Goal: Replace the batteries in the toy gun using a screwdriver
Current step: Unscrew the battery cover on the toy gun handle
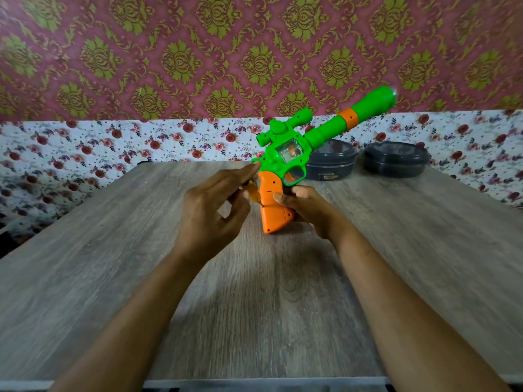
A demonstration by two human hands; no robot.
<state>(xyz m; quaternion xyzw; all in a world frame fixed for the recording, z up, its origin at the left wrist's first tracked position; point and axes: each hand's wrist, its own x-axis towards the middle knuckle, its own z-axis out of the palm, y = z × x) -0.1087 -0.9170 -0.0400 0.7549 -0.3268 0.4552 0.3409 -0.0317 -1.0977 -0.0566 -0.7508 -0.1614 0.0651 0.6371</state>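
My right hand (pixel 308 210) is gripping the orange handle of the green plastic toy gun (pixel 294 154), thumb on the near face, fingers curled behind. It is holding the gun upright over the grey wood-grain table (pixel 113 278), barrel slanting up to the right. My left hand (pixel 209 210) is pinching a small amber-handled screwdriver (pixel 252 193) just beside that handle's left edge, forefinger touching the green rear; blur is hiding whether the tip meets it. Two dark grey round lidded containers (pixel 332 162) are sitting behind the gun.
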